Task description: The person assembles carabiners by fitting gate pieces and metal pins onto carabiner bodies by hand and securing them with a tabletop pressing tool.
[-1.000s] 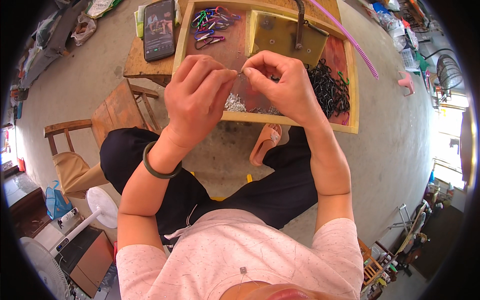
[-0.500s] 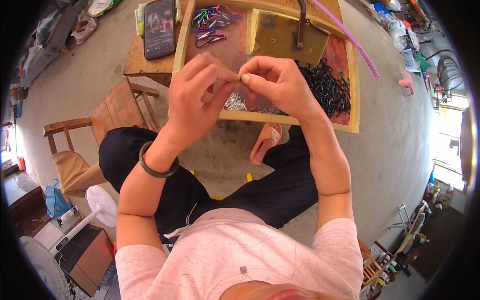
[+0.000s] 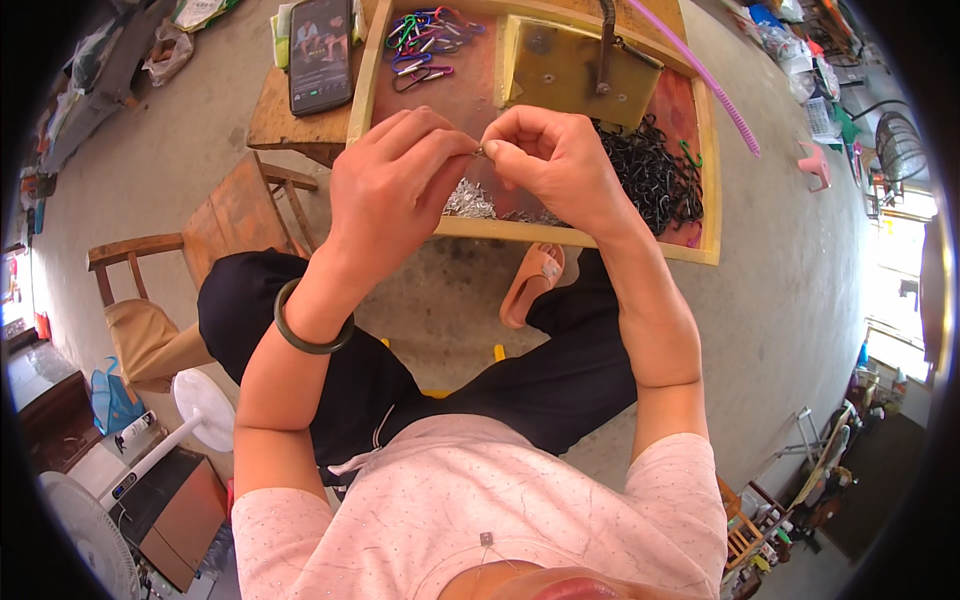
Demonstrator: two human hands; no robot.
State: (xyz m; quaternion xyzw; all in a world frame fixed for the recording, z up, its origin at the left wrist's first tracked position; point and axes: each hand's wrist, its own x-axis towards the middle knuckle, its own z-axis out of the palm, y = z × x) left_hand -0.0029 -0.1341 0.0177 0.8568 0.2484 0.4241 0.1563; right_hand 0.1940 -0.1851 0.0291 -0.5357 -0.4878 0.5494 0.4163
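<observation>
Barely shifted, left hand [image 3: 395, 190] and right hand [image 3: 555, 160] pinch a small metal piece [image 3: 481, 151] between fingertips

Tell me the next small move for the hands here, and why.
Probably press the small metal part fully together: both the left hand and right hand pinch it at their fingertips, above the pile of silver pieces in the wooden tray, so nothing has been set down yet.

The small metal piece [image 3: 481, 151] pinched between the left hand [image 3: 395, 190] and right hand [image 3: 555, 165] is too tiny to make out. Both hands cover part of the silver heap [image 3: 470, 200]. The wooden tray [image 3: 590, 238] is cut off at the top edge.
</observation>
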